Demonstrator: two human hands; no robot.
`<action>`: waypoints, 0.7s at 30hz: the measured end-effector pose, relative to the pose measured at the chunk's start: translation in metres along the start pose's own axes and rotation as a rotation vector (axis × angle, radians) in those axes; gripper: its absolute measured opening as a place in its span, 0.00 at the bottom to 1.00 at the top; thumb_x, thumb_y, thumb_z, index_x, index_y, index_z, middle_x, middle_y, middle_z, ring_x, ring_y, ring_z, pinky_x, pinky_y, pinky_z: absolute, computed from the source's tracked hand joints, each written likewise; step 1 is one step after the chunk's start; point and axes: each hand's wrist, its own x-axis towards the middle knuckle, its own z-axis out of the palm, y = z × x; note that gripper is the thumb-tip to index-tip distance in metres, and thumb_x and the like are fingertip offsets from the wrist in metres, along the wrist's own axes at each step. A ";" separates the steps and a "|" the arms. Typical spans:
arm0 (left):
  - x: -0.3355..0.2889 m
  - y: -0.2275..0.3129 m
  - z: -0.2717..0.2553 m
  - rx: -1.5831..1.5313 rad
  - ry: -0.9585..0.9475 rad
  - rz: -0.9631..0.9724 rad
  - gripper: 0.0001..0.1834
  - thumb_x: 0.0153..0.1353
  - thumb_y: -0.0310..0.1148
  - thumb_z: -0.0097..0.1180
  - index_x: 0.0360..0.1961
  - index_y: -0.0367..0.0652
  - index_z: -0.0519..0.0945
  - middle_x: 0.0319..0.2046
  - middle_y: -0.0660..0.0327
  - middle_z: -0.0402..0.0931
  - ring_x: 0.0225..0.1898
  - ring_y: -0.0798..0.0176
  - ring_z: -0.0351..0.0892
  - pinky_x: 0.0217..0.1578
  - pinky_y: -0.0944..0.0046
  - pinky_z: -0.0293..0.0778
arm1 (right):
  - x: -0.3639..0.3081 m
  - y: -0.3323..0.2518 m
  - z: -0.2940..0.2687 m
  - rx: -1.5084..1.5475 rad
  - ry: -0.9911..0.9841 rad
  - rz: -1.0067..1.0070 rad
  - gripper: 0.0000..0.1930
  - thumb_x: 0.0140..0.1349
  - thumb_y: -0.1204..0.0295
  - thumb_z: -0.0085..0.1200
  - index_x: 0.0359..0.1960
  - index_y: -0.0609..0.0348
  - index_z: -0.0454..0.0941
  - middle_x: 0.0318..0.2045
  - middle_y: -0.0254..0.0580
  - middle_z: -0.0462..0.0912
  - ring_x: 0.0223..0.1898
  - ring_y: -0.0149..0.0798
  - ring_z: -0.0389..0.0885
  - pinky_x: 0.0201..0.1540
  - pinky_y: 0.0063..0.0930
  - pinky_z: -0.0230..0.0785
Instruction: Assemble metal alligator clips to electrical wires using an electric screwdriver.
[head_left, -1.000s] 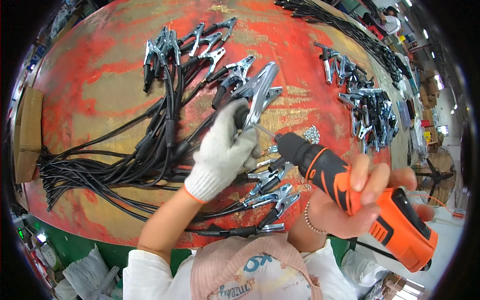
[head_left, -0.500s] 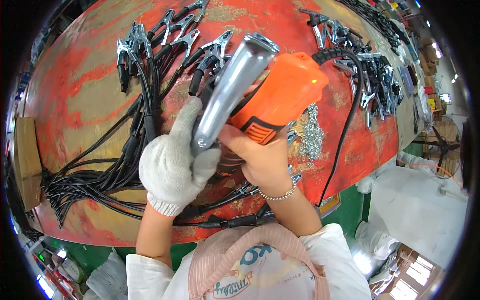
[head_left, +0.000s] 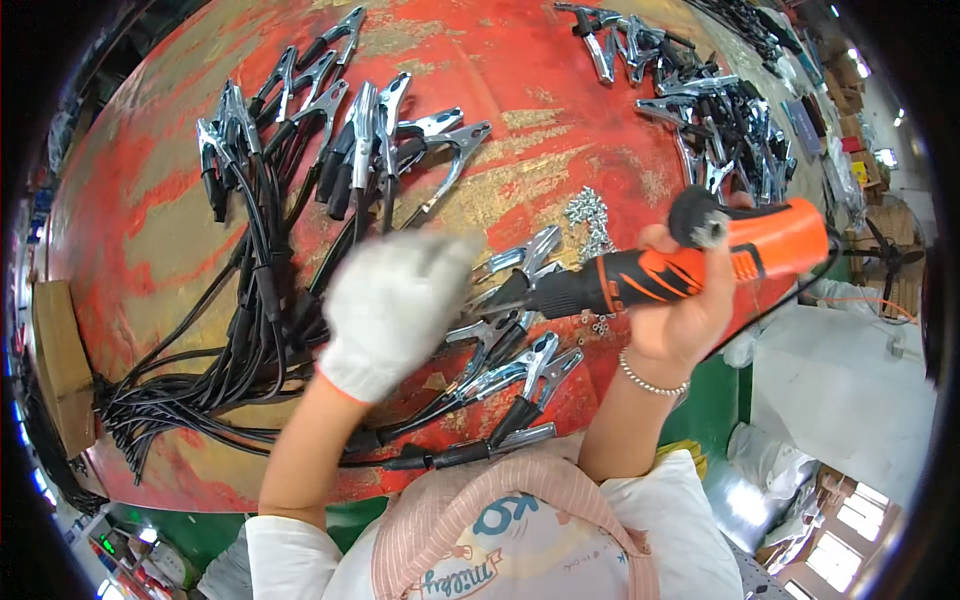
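Observation:
My right hand (head_left: 680, 310) grips an orange and black electric screwdriver (head_left: 655, 280) held almost level, its tip pointing left. Motion smears my left hand (head_left: 400, 300) in a white knitted glove, so its fingers do not show clearly. It hovers over the table close to the screwdriver's tip. Just right of the glove lie several silver clamps with black cables (head_left: 525, 262). More silver clamps (head_left: 540, 360) rest nearer to me. Beyond the glove, a group of clamps (head_left: 375, 140) lies at the ends of black cables.
Black cables (head_left: 190, 370) bunch at the left beside a cardboard piece (head_left: 62, 365). Small loose screws (head_left: 590, 220) lie mid-table, with nuts (head_left: 598, 325) nearer. A heap of clamps (head_left: 730, 125) occupies the far right. The screwdriver's black cord (head_left: 775, 305) trails right.
The silver clamp is no longer raised in my left hand, which has moved right. My right hand has swung the screwdriver from upright to level and carried it right.

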 end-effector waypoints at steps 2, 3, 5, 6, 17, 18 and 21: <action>-0.008 0.017 0.030 0.041 -0.290 -0.101 0.11 0.55 0.40 0.55 0.36 0.47 0.76 0.30 0.58 0.77 0.33 0.55 0.78 0.33 0.57 0.74 | 0.001 -0.013 -0.017 0.023 0.013 -0.024 0.24 0.60 0.75 0.50 0.58 0.54 0.60 0.40 0.41 0.77 0.39 0.35 0.78 0.40 0.33 0.74; -0.008 0.020 0.041 0.016 -0.343 -0.184 0.12 0.55 0.41 0.55 0.36 0.46 0.76 0.28 0.56 0.77 0.31 0.54 0.78 0.33 0.56 0.74 | 0.000 -0.018 -0.021 0.054 -0.016 -0.033 0.23 0.60 0.75 0.50 0.58 0.55 0.60 0.40 0.41 0.77 0.39 0.35 0.78 0.40 0.33 0.74; -0.007 0.020 0.051 0.050 -0.435 -0.238 0.13 0.56 0.41 0.54 0.35 0.44 0.77 0.28 0.54 0.77 0.31 0.52 0.78 0.33 0.56 0.74 | -0.003 -0.027 -0.026 0.114 -0.080 -0.049 0.23 0.61 0.74 0.50 0.58 0.57 0.60 0.40 0.42 0.77 0.39 0.35 0.78 0.41 0.35 0.73; -0.002 0.021 0.049 -0.015 -0.458 -0.300 0.13 0.56 0.41 0.54 0.35 0.43 0.77 0.29 0.53 0.77 0.31 0.52 0.78 0.33 0.56 0.73 | -0.005 -0.032 -0.029 0.120 -0.028 -0.026 0.23 0.61 0.73 0.50 0.58 0.59 0.60 0.40 0.42 0.77 0.39 0.37 0.78 0.44 0.38 0.72; 0.007 0.044 -0.044 -1.159 -0.446 -0.784 0.09 0.58 0.29 0.54 0.37 0.36 0.72 0.24 0.65 0.74 0.23 0.77 0.71 0.22 0.77 0.66 | -0.043 -0.024 -0.009 0.037 -0.043 0.165 0.31 0.50 0.83 0.59 0.55 0.60 0.58 0.34 0.38 0.78 0.36 0.32 0.79 0.42 0.28 0.73; 0.007 0.047 -0.053 -1.252 -0.534 -0.848 0.09 0.58 0.30 0.54 0.38 0.37 0.72 0.25 0.64 0.76 0.24 0.76 0.73 0.22 0.76 0.67 | -0.044 -0.024 -0.005 0.029 -0.143 0.150 0.30 0.49 0.82 0.61 0.53 0.63 0.58 0.32 0.39 0.79 0.35 0.30 0.79 0.42 0.25 0.72; 0.000 0.052 -0.060 -1.066 -0.477 -0.748 0.17 0.53 0.33 0.60 0.42 0.38 0.71 0.26 0.60 0.77 0.25 0.70 0.78 0.23 0.69 0.71 | -0.041 -0.026 -0.001 -0.142 -0.184 0.120 0.29 0.49 0.83 0.61 0.51 0.63 0.59 0.32 0.39 0.79 0.34 0.29 0.78 0.40 0.23 0.72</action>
